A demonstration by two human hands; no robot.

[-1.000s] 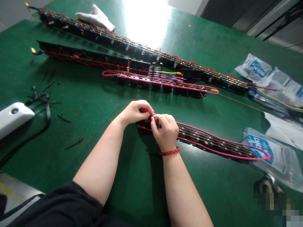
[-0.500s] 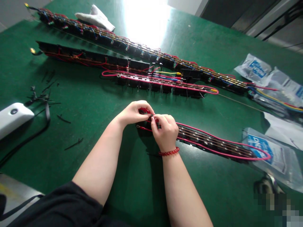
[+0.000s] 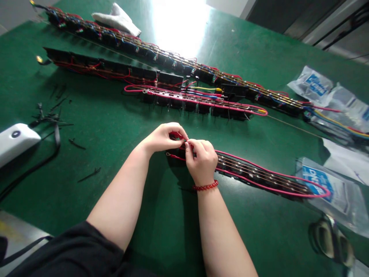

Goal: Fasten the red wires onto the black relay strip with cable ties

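A long black strip (image 3: 261,174) with thin metal rods and a looped red wire (image 3: 288,193) lies on the green table. At its left end, my left hand (image 3: 165,136) pinches with thumb and index finger beside the wire. My right hand (image 3: 203,157), with a red bead bracelet at the wrist, pinches at the same spot, its fingertips meeting those of the left. What sits between the fingertips is small and mostly hidden. Below the left hand a ring terminal (image 3: 168,154) on a red wire end sticks out.
Farther back lie a strip with a pink-red wire loop (image 3: 201,102) and a longer wired strip (image 3: 155,52). A white glove (image 3: 117,20) rests behind. Cut black ties (image 3: 89,175) and a white device (image 3: 19,142) are left; plastic bags (image 3: 340,188) and scissors (image 3: 330,238) right.
Both hands keep their pinch at the strip's left end, with barely any finger movement. The view has shifted very slightly.
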